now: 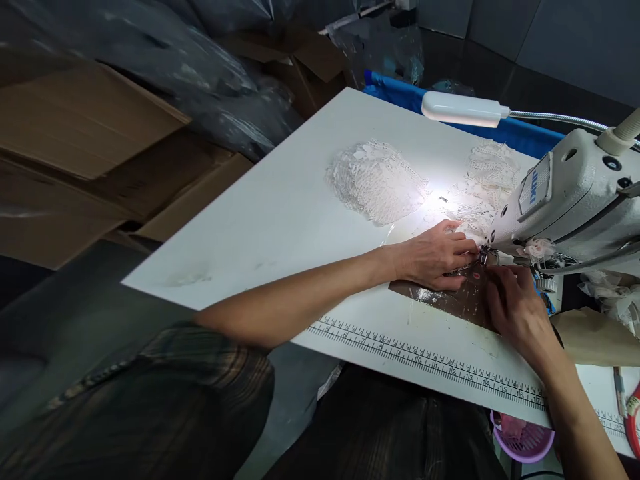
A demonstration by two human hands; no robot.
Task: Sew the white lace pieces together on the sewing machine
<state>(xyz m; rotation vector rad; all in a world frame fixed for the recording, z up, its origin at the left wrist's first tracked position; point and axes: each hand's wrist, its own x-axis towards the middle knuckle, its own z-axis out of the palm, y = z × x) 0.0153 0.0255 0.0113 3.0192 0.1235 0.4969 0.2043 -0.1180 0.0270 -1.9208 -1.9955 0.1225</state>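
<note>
A bunched piece of white lace [473,217] lies by the needle of a sewing machine [565,193]. My left hand [440,257] rests over its near edge, fingers bent and pressing it close to the presser foot [483,256]. On the other side of the foot is my right hand [520,310], its fingers curled together low over the brown machine plate [430,297]. Whatever lies between those fingertips is hidden. A heap of white lace pieces [375,180] sits to the left, with more lace [493,163] behind the needle area.
A white lamp [465,109] lights the table [280,220], which has a printed ruler [425,360] along its front. Red-handled scissors [633,417] lie at right; a purple basket [525,450] is below. Cardboard boxes [80,120] and plastic wrapping [215,73] stand at left.
</note>
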